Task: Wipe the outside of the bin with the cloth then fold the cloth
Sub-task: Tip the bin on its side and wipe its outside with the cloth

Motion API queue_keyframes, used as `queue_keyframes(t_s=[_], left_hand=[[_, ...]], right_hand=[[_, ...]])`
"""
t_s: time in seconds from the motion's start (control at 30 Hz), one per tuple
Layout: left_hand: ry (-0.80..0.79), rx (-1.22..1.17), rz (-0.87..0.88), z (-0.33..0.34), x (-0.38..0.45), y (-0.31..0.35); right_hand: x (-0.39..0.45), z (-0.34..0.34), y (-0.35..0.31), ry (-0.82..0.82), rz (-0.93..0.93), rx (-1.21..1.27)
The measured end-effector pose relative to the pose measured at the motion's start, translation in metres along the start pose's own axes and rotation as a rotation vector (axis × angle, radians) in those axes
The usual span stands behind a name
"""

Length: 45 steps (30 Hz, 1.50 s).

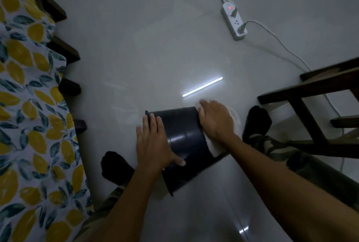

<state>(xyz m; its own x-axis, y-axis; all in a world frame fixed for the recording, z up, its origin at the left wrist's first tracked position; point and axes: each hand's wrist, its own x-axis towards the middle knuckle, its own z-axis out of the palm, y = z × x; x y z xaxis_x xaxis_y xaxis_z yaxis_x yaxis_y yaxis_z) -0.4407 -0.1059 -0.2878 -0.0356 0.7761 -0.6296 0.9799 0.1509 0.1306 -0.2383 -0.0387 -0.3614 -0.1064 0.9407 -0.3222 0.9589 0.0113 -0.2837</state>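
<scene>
The dark bin (184, 140) lies on its side on the pale floor (136, 47) between the person's two feet, its long axis running from the lower left up toward the upper right; which end is the open mouth is hard to tell in the dim light. The left hand (155, 142) lies flat on the bin's left flank, fingers spread and pointing away from the body, an open grip that steadies and clasps nothing. The right hand (215, 119) presses the white cloth (213, 146) against the bin's right side, palm down, fingers curled over the cloth at the far rim. Both forearms reach forward from the bottom edge
</scene>
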Motion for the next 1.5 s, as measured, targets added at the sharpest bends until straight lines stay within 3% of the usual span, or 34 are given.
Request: queue_keyframes(t_s=[0.07,0.17,0.3,0.4,0.53,0.6,0.73,0.9,1.07,1.17,1.27,1.4,1.5], left_hand=[[-0.043,0.007,-0.001,-0.006,0.014,-0.003],[-0.023,-0.016,0.024,0.000,0.016,-0.005],[0.071,-0.031,0.037,0.020,-0.009,-0.002],[0.076,-0.022,0.026,0.023,-0.020,0.006],[0.038,-0.077,0.009,0.022,-0.029,0.014],[0.039,-0.082,0.030,0.021,-0.029,0.015],[0.067,-0.077,0.065,0.009,-0.026,0.011],[0.178,0.040,0.085,-0.001,-0.030,0.005],[0.230,0.180,0.015,0.024,-0.060,0.022],[0.210,0.112,-0.006,0.044,-0.094,0.032],[0.278,0.037,-0.032,0.037,-0.112,0.028],[0.279,0.071,-0.015,0.016,-0.084,0.013],[0.115,0.081,0.058,0.016,-0.054,0.011]], right_hand=[[-0.055,0.005,0.013,0.101,-0.004,0.011],[-0.127,0.019,0.004,0.073,-0.216,0.081],[-0.079,0.011,-0.020,0.009,-0.413,0.017],[-0.015,0.001,-0.027,-0.064,-0.076,-0.015],[0.009,-0.012,0.000,-0.133,0.518,0.280],[0.003,-0.017,0.012,-0.123,0.669,0.404],[-0.006,-0.025,0.004,0.035,0.467,0.414],[-0.004,-0.040,-0.005,0.088,0.375,0.535],[-0.040,-0.049,-0.010,0.134,0.460,0.655],[-0.086,-0.050,-0.017,0.219,0.552,0.779],[-0.137,-0.043,-0.022,0.282,0.502,0.686],[-0.191,-0.019,-0.031,0.184,0.234,0.643],[-0.211,0.014,-0.037,0.123,-0.200,0.323]])
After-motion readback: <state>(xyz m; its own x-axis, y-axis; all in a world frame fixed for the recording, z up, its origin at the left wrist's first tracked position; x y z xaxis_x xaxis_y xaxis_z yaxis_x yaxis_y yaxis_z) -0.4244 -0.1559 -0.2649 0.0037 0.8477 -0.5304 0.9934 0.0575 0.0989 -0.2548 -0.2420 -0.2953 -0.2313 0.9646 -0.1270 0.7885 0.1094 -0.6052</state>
